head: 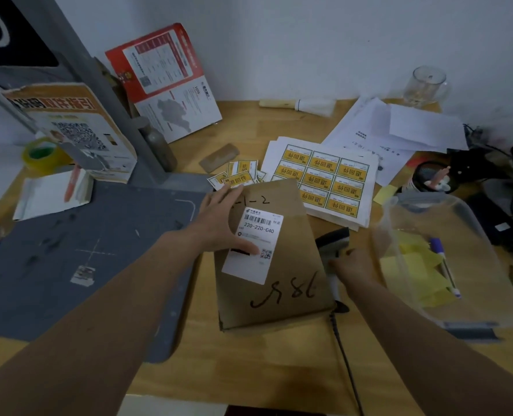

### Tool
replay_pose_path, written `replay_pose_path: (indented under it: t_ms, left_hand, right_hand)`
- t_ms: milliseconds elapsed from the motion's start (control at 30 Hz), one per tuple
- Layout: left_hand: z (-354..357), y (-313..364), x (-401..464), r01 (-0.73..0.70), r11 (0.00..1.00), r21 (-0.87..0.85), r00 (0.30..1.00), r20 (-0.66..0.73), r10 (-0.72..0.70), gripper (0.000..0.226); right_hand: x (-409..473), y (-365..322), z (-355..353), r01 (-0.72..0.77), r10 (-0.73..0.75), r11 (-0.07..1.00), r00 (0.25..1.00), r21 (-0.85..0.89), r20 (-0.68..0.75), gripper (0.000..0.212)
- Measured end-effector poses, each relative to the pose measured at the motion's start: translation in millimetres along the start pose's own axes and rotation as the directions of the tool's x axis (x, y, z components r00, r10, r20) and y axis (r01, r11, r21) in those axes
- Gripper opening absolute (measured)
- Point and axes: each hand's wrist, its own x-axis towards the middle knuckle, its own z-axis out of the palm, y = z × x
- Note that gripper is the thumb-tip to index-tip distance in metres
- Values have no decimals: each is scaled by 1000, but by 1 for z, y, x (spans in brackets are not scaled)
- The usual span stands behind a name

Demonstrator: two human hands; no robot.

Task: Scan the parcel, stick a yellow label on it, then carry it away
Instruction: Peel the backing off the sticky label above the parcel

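Two hands busy: your left hand [219, 223] presses flat on parcel [274, 265]; right hand [354, 264] grips scanner [334, 238]. Next, aim at barcode [258, 220].

Matt brown cardboard parcel [274, 265]; smooth paper label [253, 244]; wood-grain table [249, 364]; clear plastic tub [447, 265].

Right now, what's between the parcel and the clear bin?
In the head view, the scanner lies between the parcel and the clear bin, with the right hand on it. The rest is bare wooden desk.
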Motion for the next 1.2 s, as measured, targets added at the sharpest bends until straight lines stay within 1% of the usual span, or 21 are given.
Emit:
replay_pose_path:
  t_ms: [67,100,133,167,233,300,367,433,467,533,567,633,667,800,867,933,1033,1100,1167,1200]
  left_hand:
    - [-5,-3,9,6,986,-167,996,-88,-21,116]
    - [-7,-6,15,16,968,-249,990,-130,-50,104]
    - [-10,-9,20,25,956,-291,984,-163,-75,90]
    - [-14,-12,27,34,951,-306,978,-185,-95,77]
    - [-22,-18,38,64,948,-311,973,-193,-128,56]
    - [-29,-25,49,89,942,-323,968,-195,-159,47]
    - [-35,-33,61,118,918,-380,962,-184,-200,45]
    - [-40,-40,73,157,896,-416,962,-141,-234,45]
    - [-41,-44,80,185,892,-413,963,-105,-249,46]
    - [-43,-53,96,254,878,-404,957,-29,-290,46]
    - [-44,-58,104,293,868,-402,949,9,-316,45]
    - [-45,-65,116,347,842,-413,934,69,-351,41]
    - [-45,-68,121,359,827,-432,929,86,-359,38]
    - [-44,-78,132,384,779,-495,921,141,-365,33]
    - [-43,-82,133,399,751,-526,915,173,-365,33]
    - [-43,-87,134,430,712,-555,902,222,-372,35]
    - [-41,-95,135,439,687,-579,898,250,-363,36]
    - [-40,-99,136,441,671,-597,897,257,-360,37]
    - [-40,-101,136,441,662,-606,896,262,-357,34]
    - [-40,-100,136,440,663,-606,897,263,-355,34]
  right_hand:
    - [0,-17,-11,37,-37,999,991,-1,-130,13]
    - [1,-27,-14,42,-45,999,986,-20,-159,12]
    - [2,-39,-16,51,-57,998,984,-39,-166,9]
    - [2,-53,-17,75,-80,996,983,-42,-165,8]
    - [6,-82,-11,172,-165,985,973,28,-161,19]
    - [7,-111,0,251,-235,963,960,100,-153,27]
    - [8,-139,12,324,-312,943,940,78,-136,28]
    - [12,-165,25,410,-405,912,908,25,-106,20]
    - [15,-178,31,449,-449,893,891,-16,-62,16]
    - [26,-199,46,509,-502,854,861,-113,86,26]
    - [33,-209,54,524,-498,835,849,-168,175,29]
    - [47,-226,73,550,-461,793,823,-262,331,21]
    - [53,-234,81,557,-436,771,816,-310,381,20]
    - [74,-255,116,576,-309,659,793,-483,525,34]
    - [85,-257,132,604,-276,566,780,-561,561,43]
    - [97,-256,143,611,-276,481,786,-629,553,54]
    - [108,-253,157,633,-319,369,774,-681,547,70]
    - [109,-252,163,651,-344,263,752,-712,562,79]
    - [109,-251,170,654,-371,173,736,-737,566,84]
    - [108,-252,172,646,-376,157,738,-747,560,85]
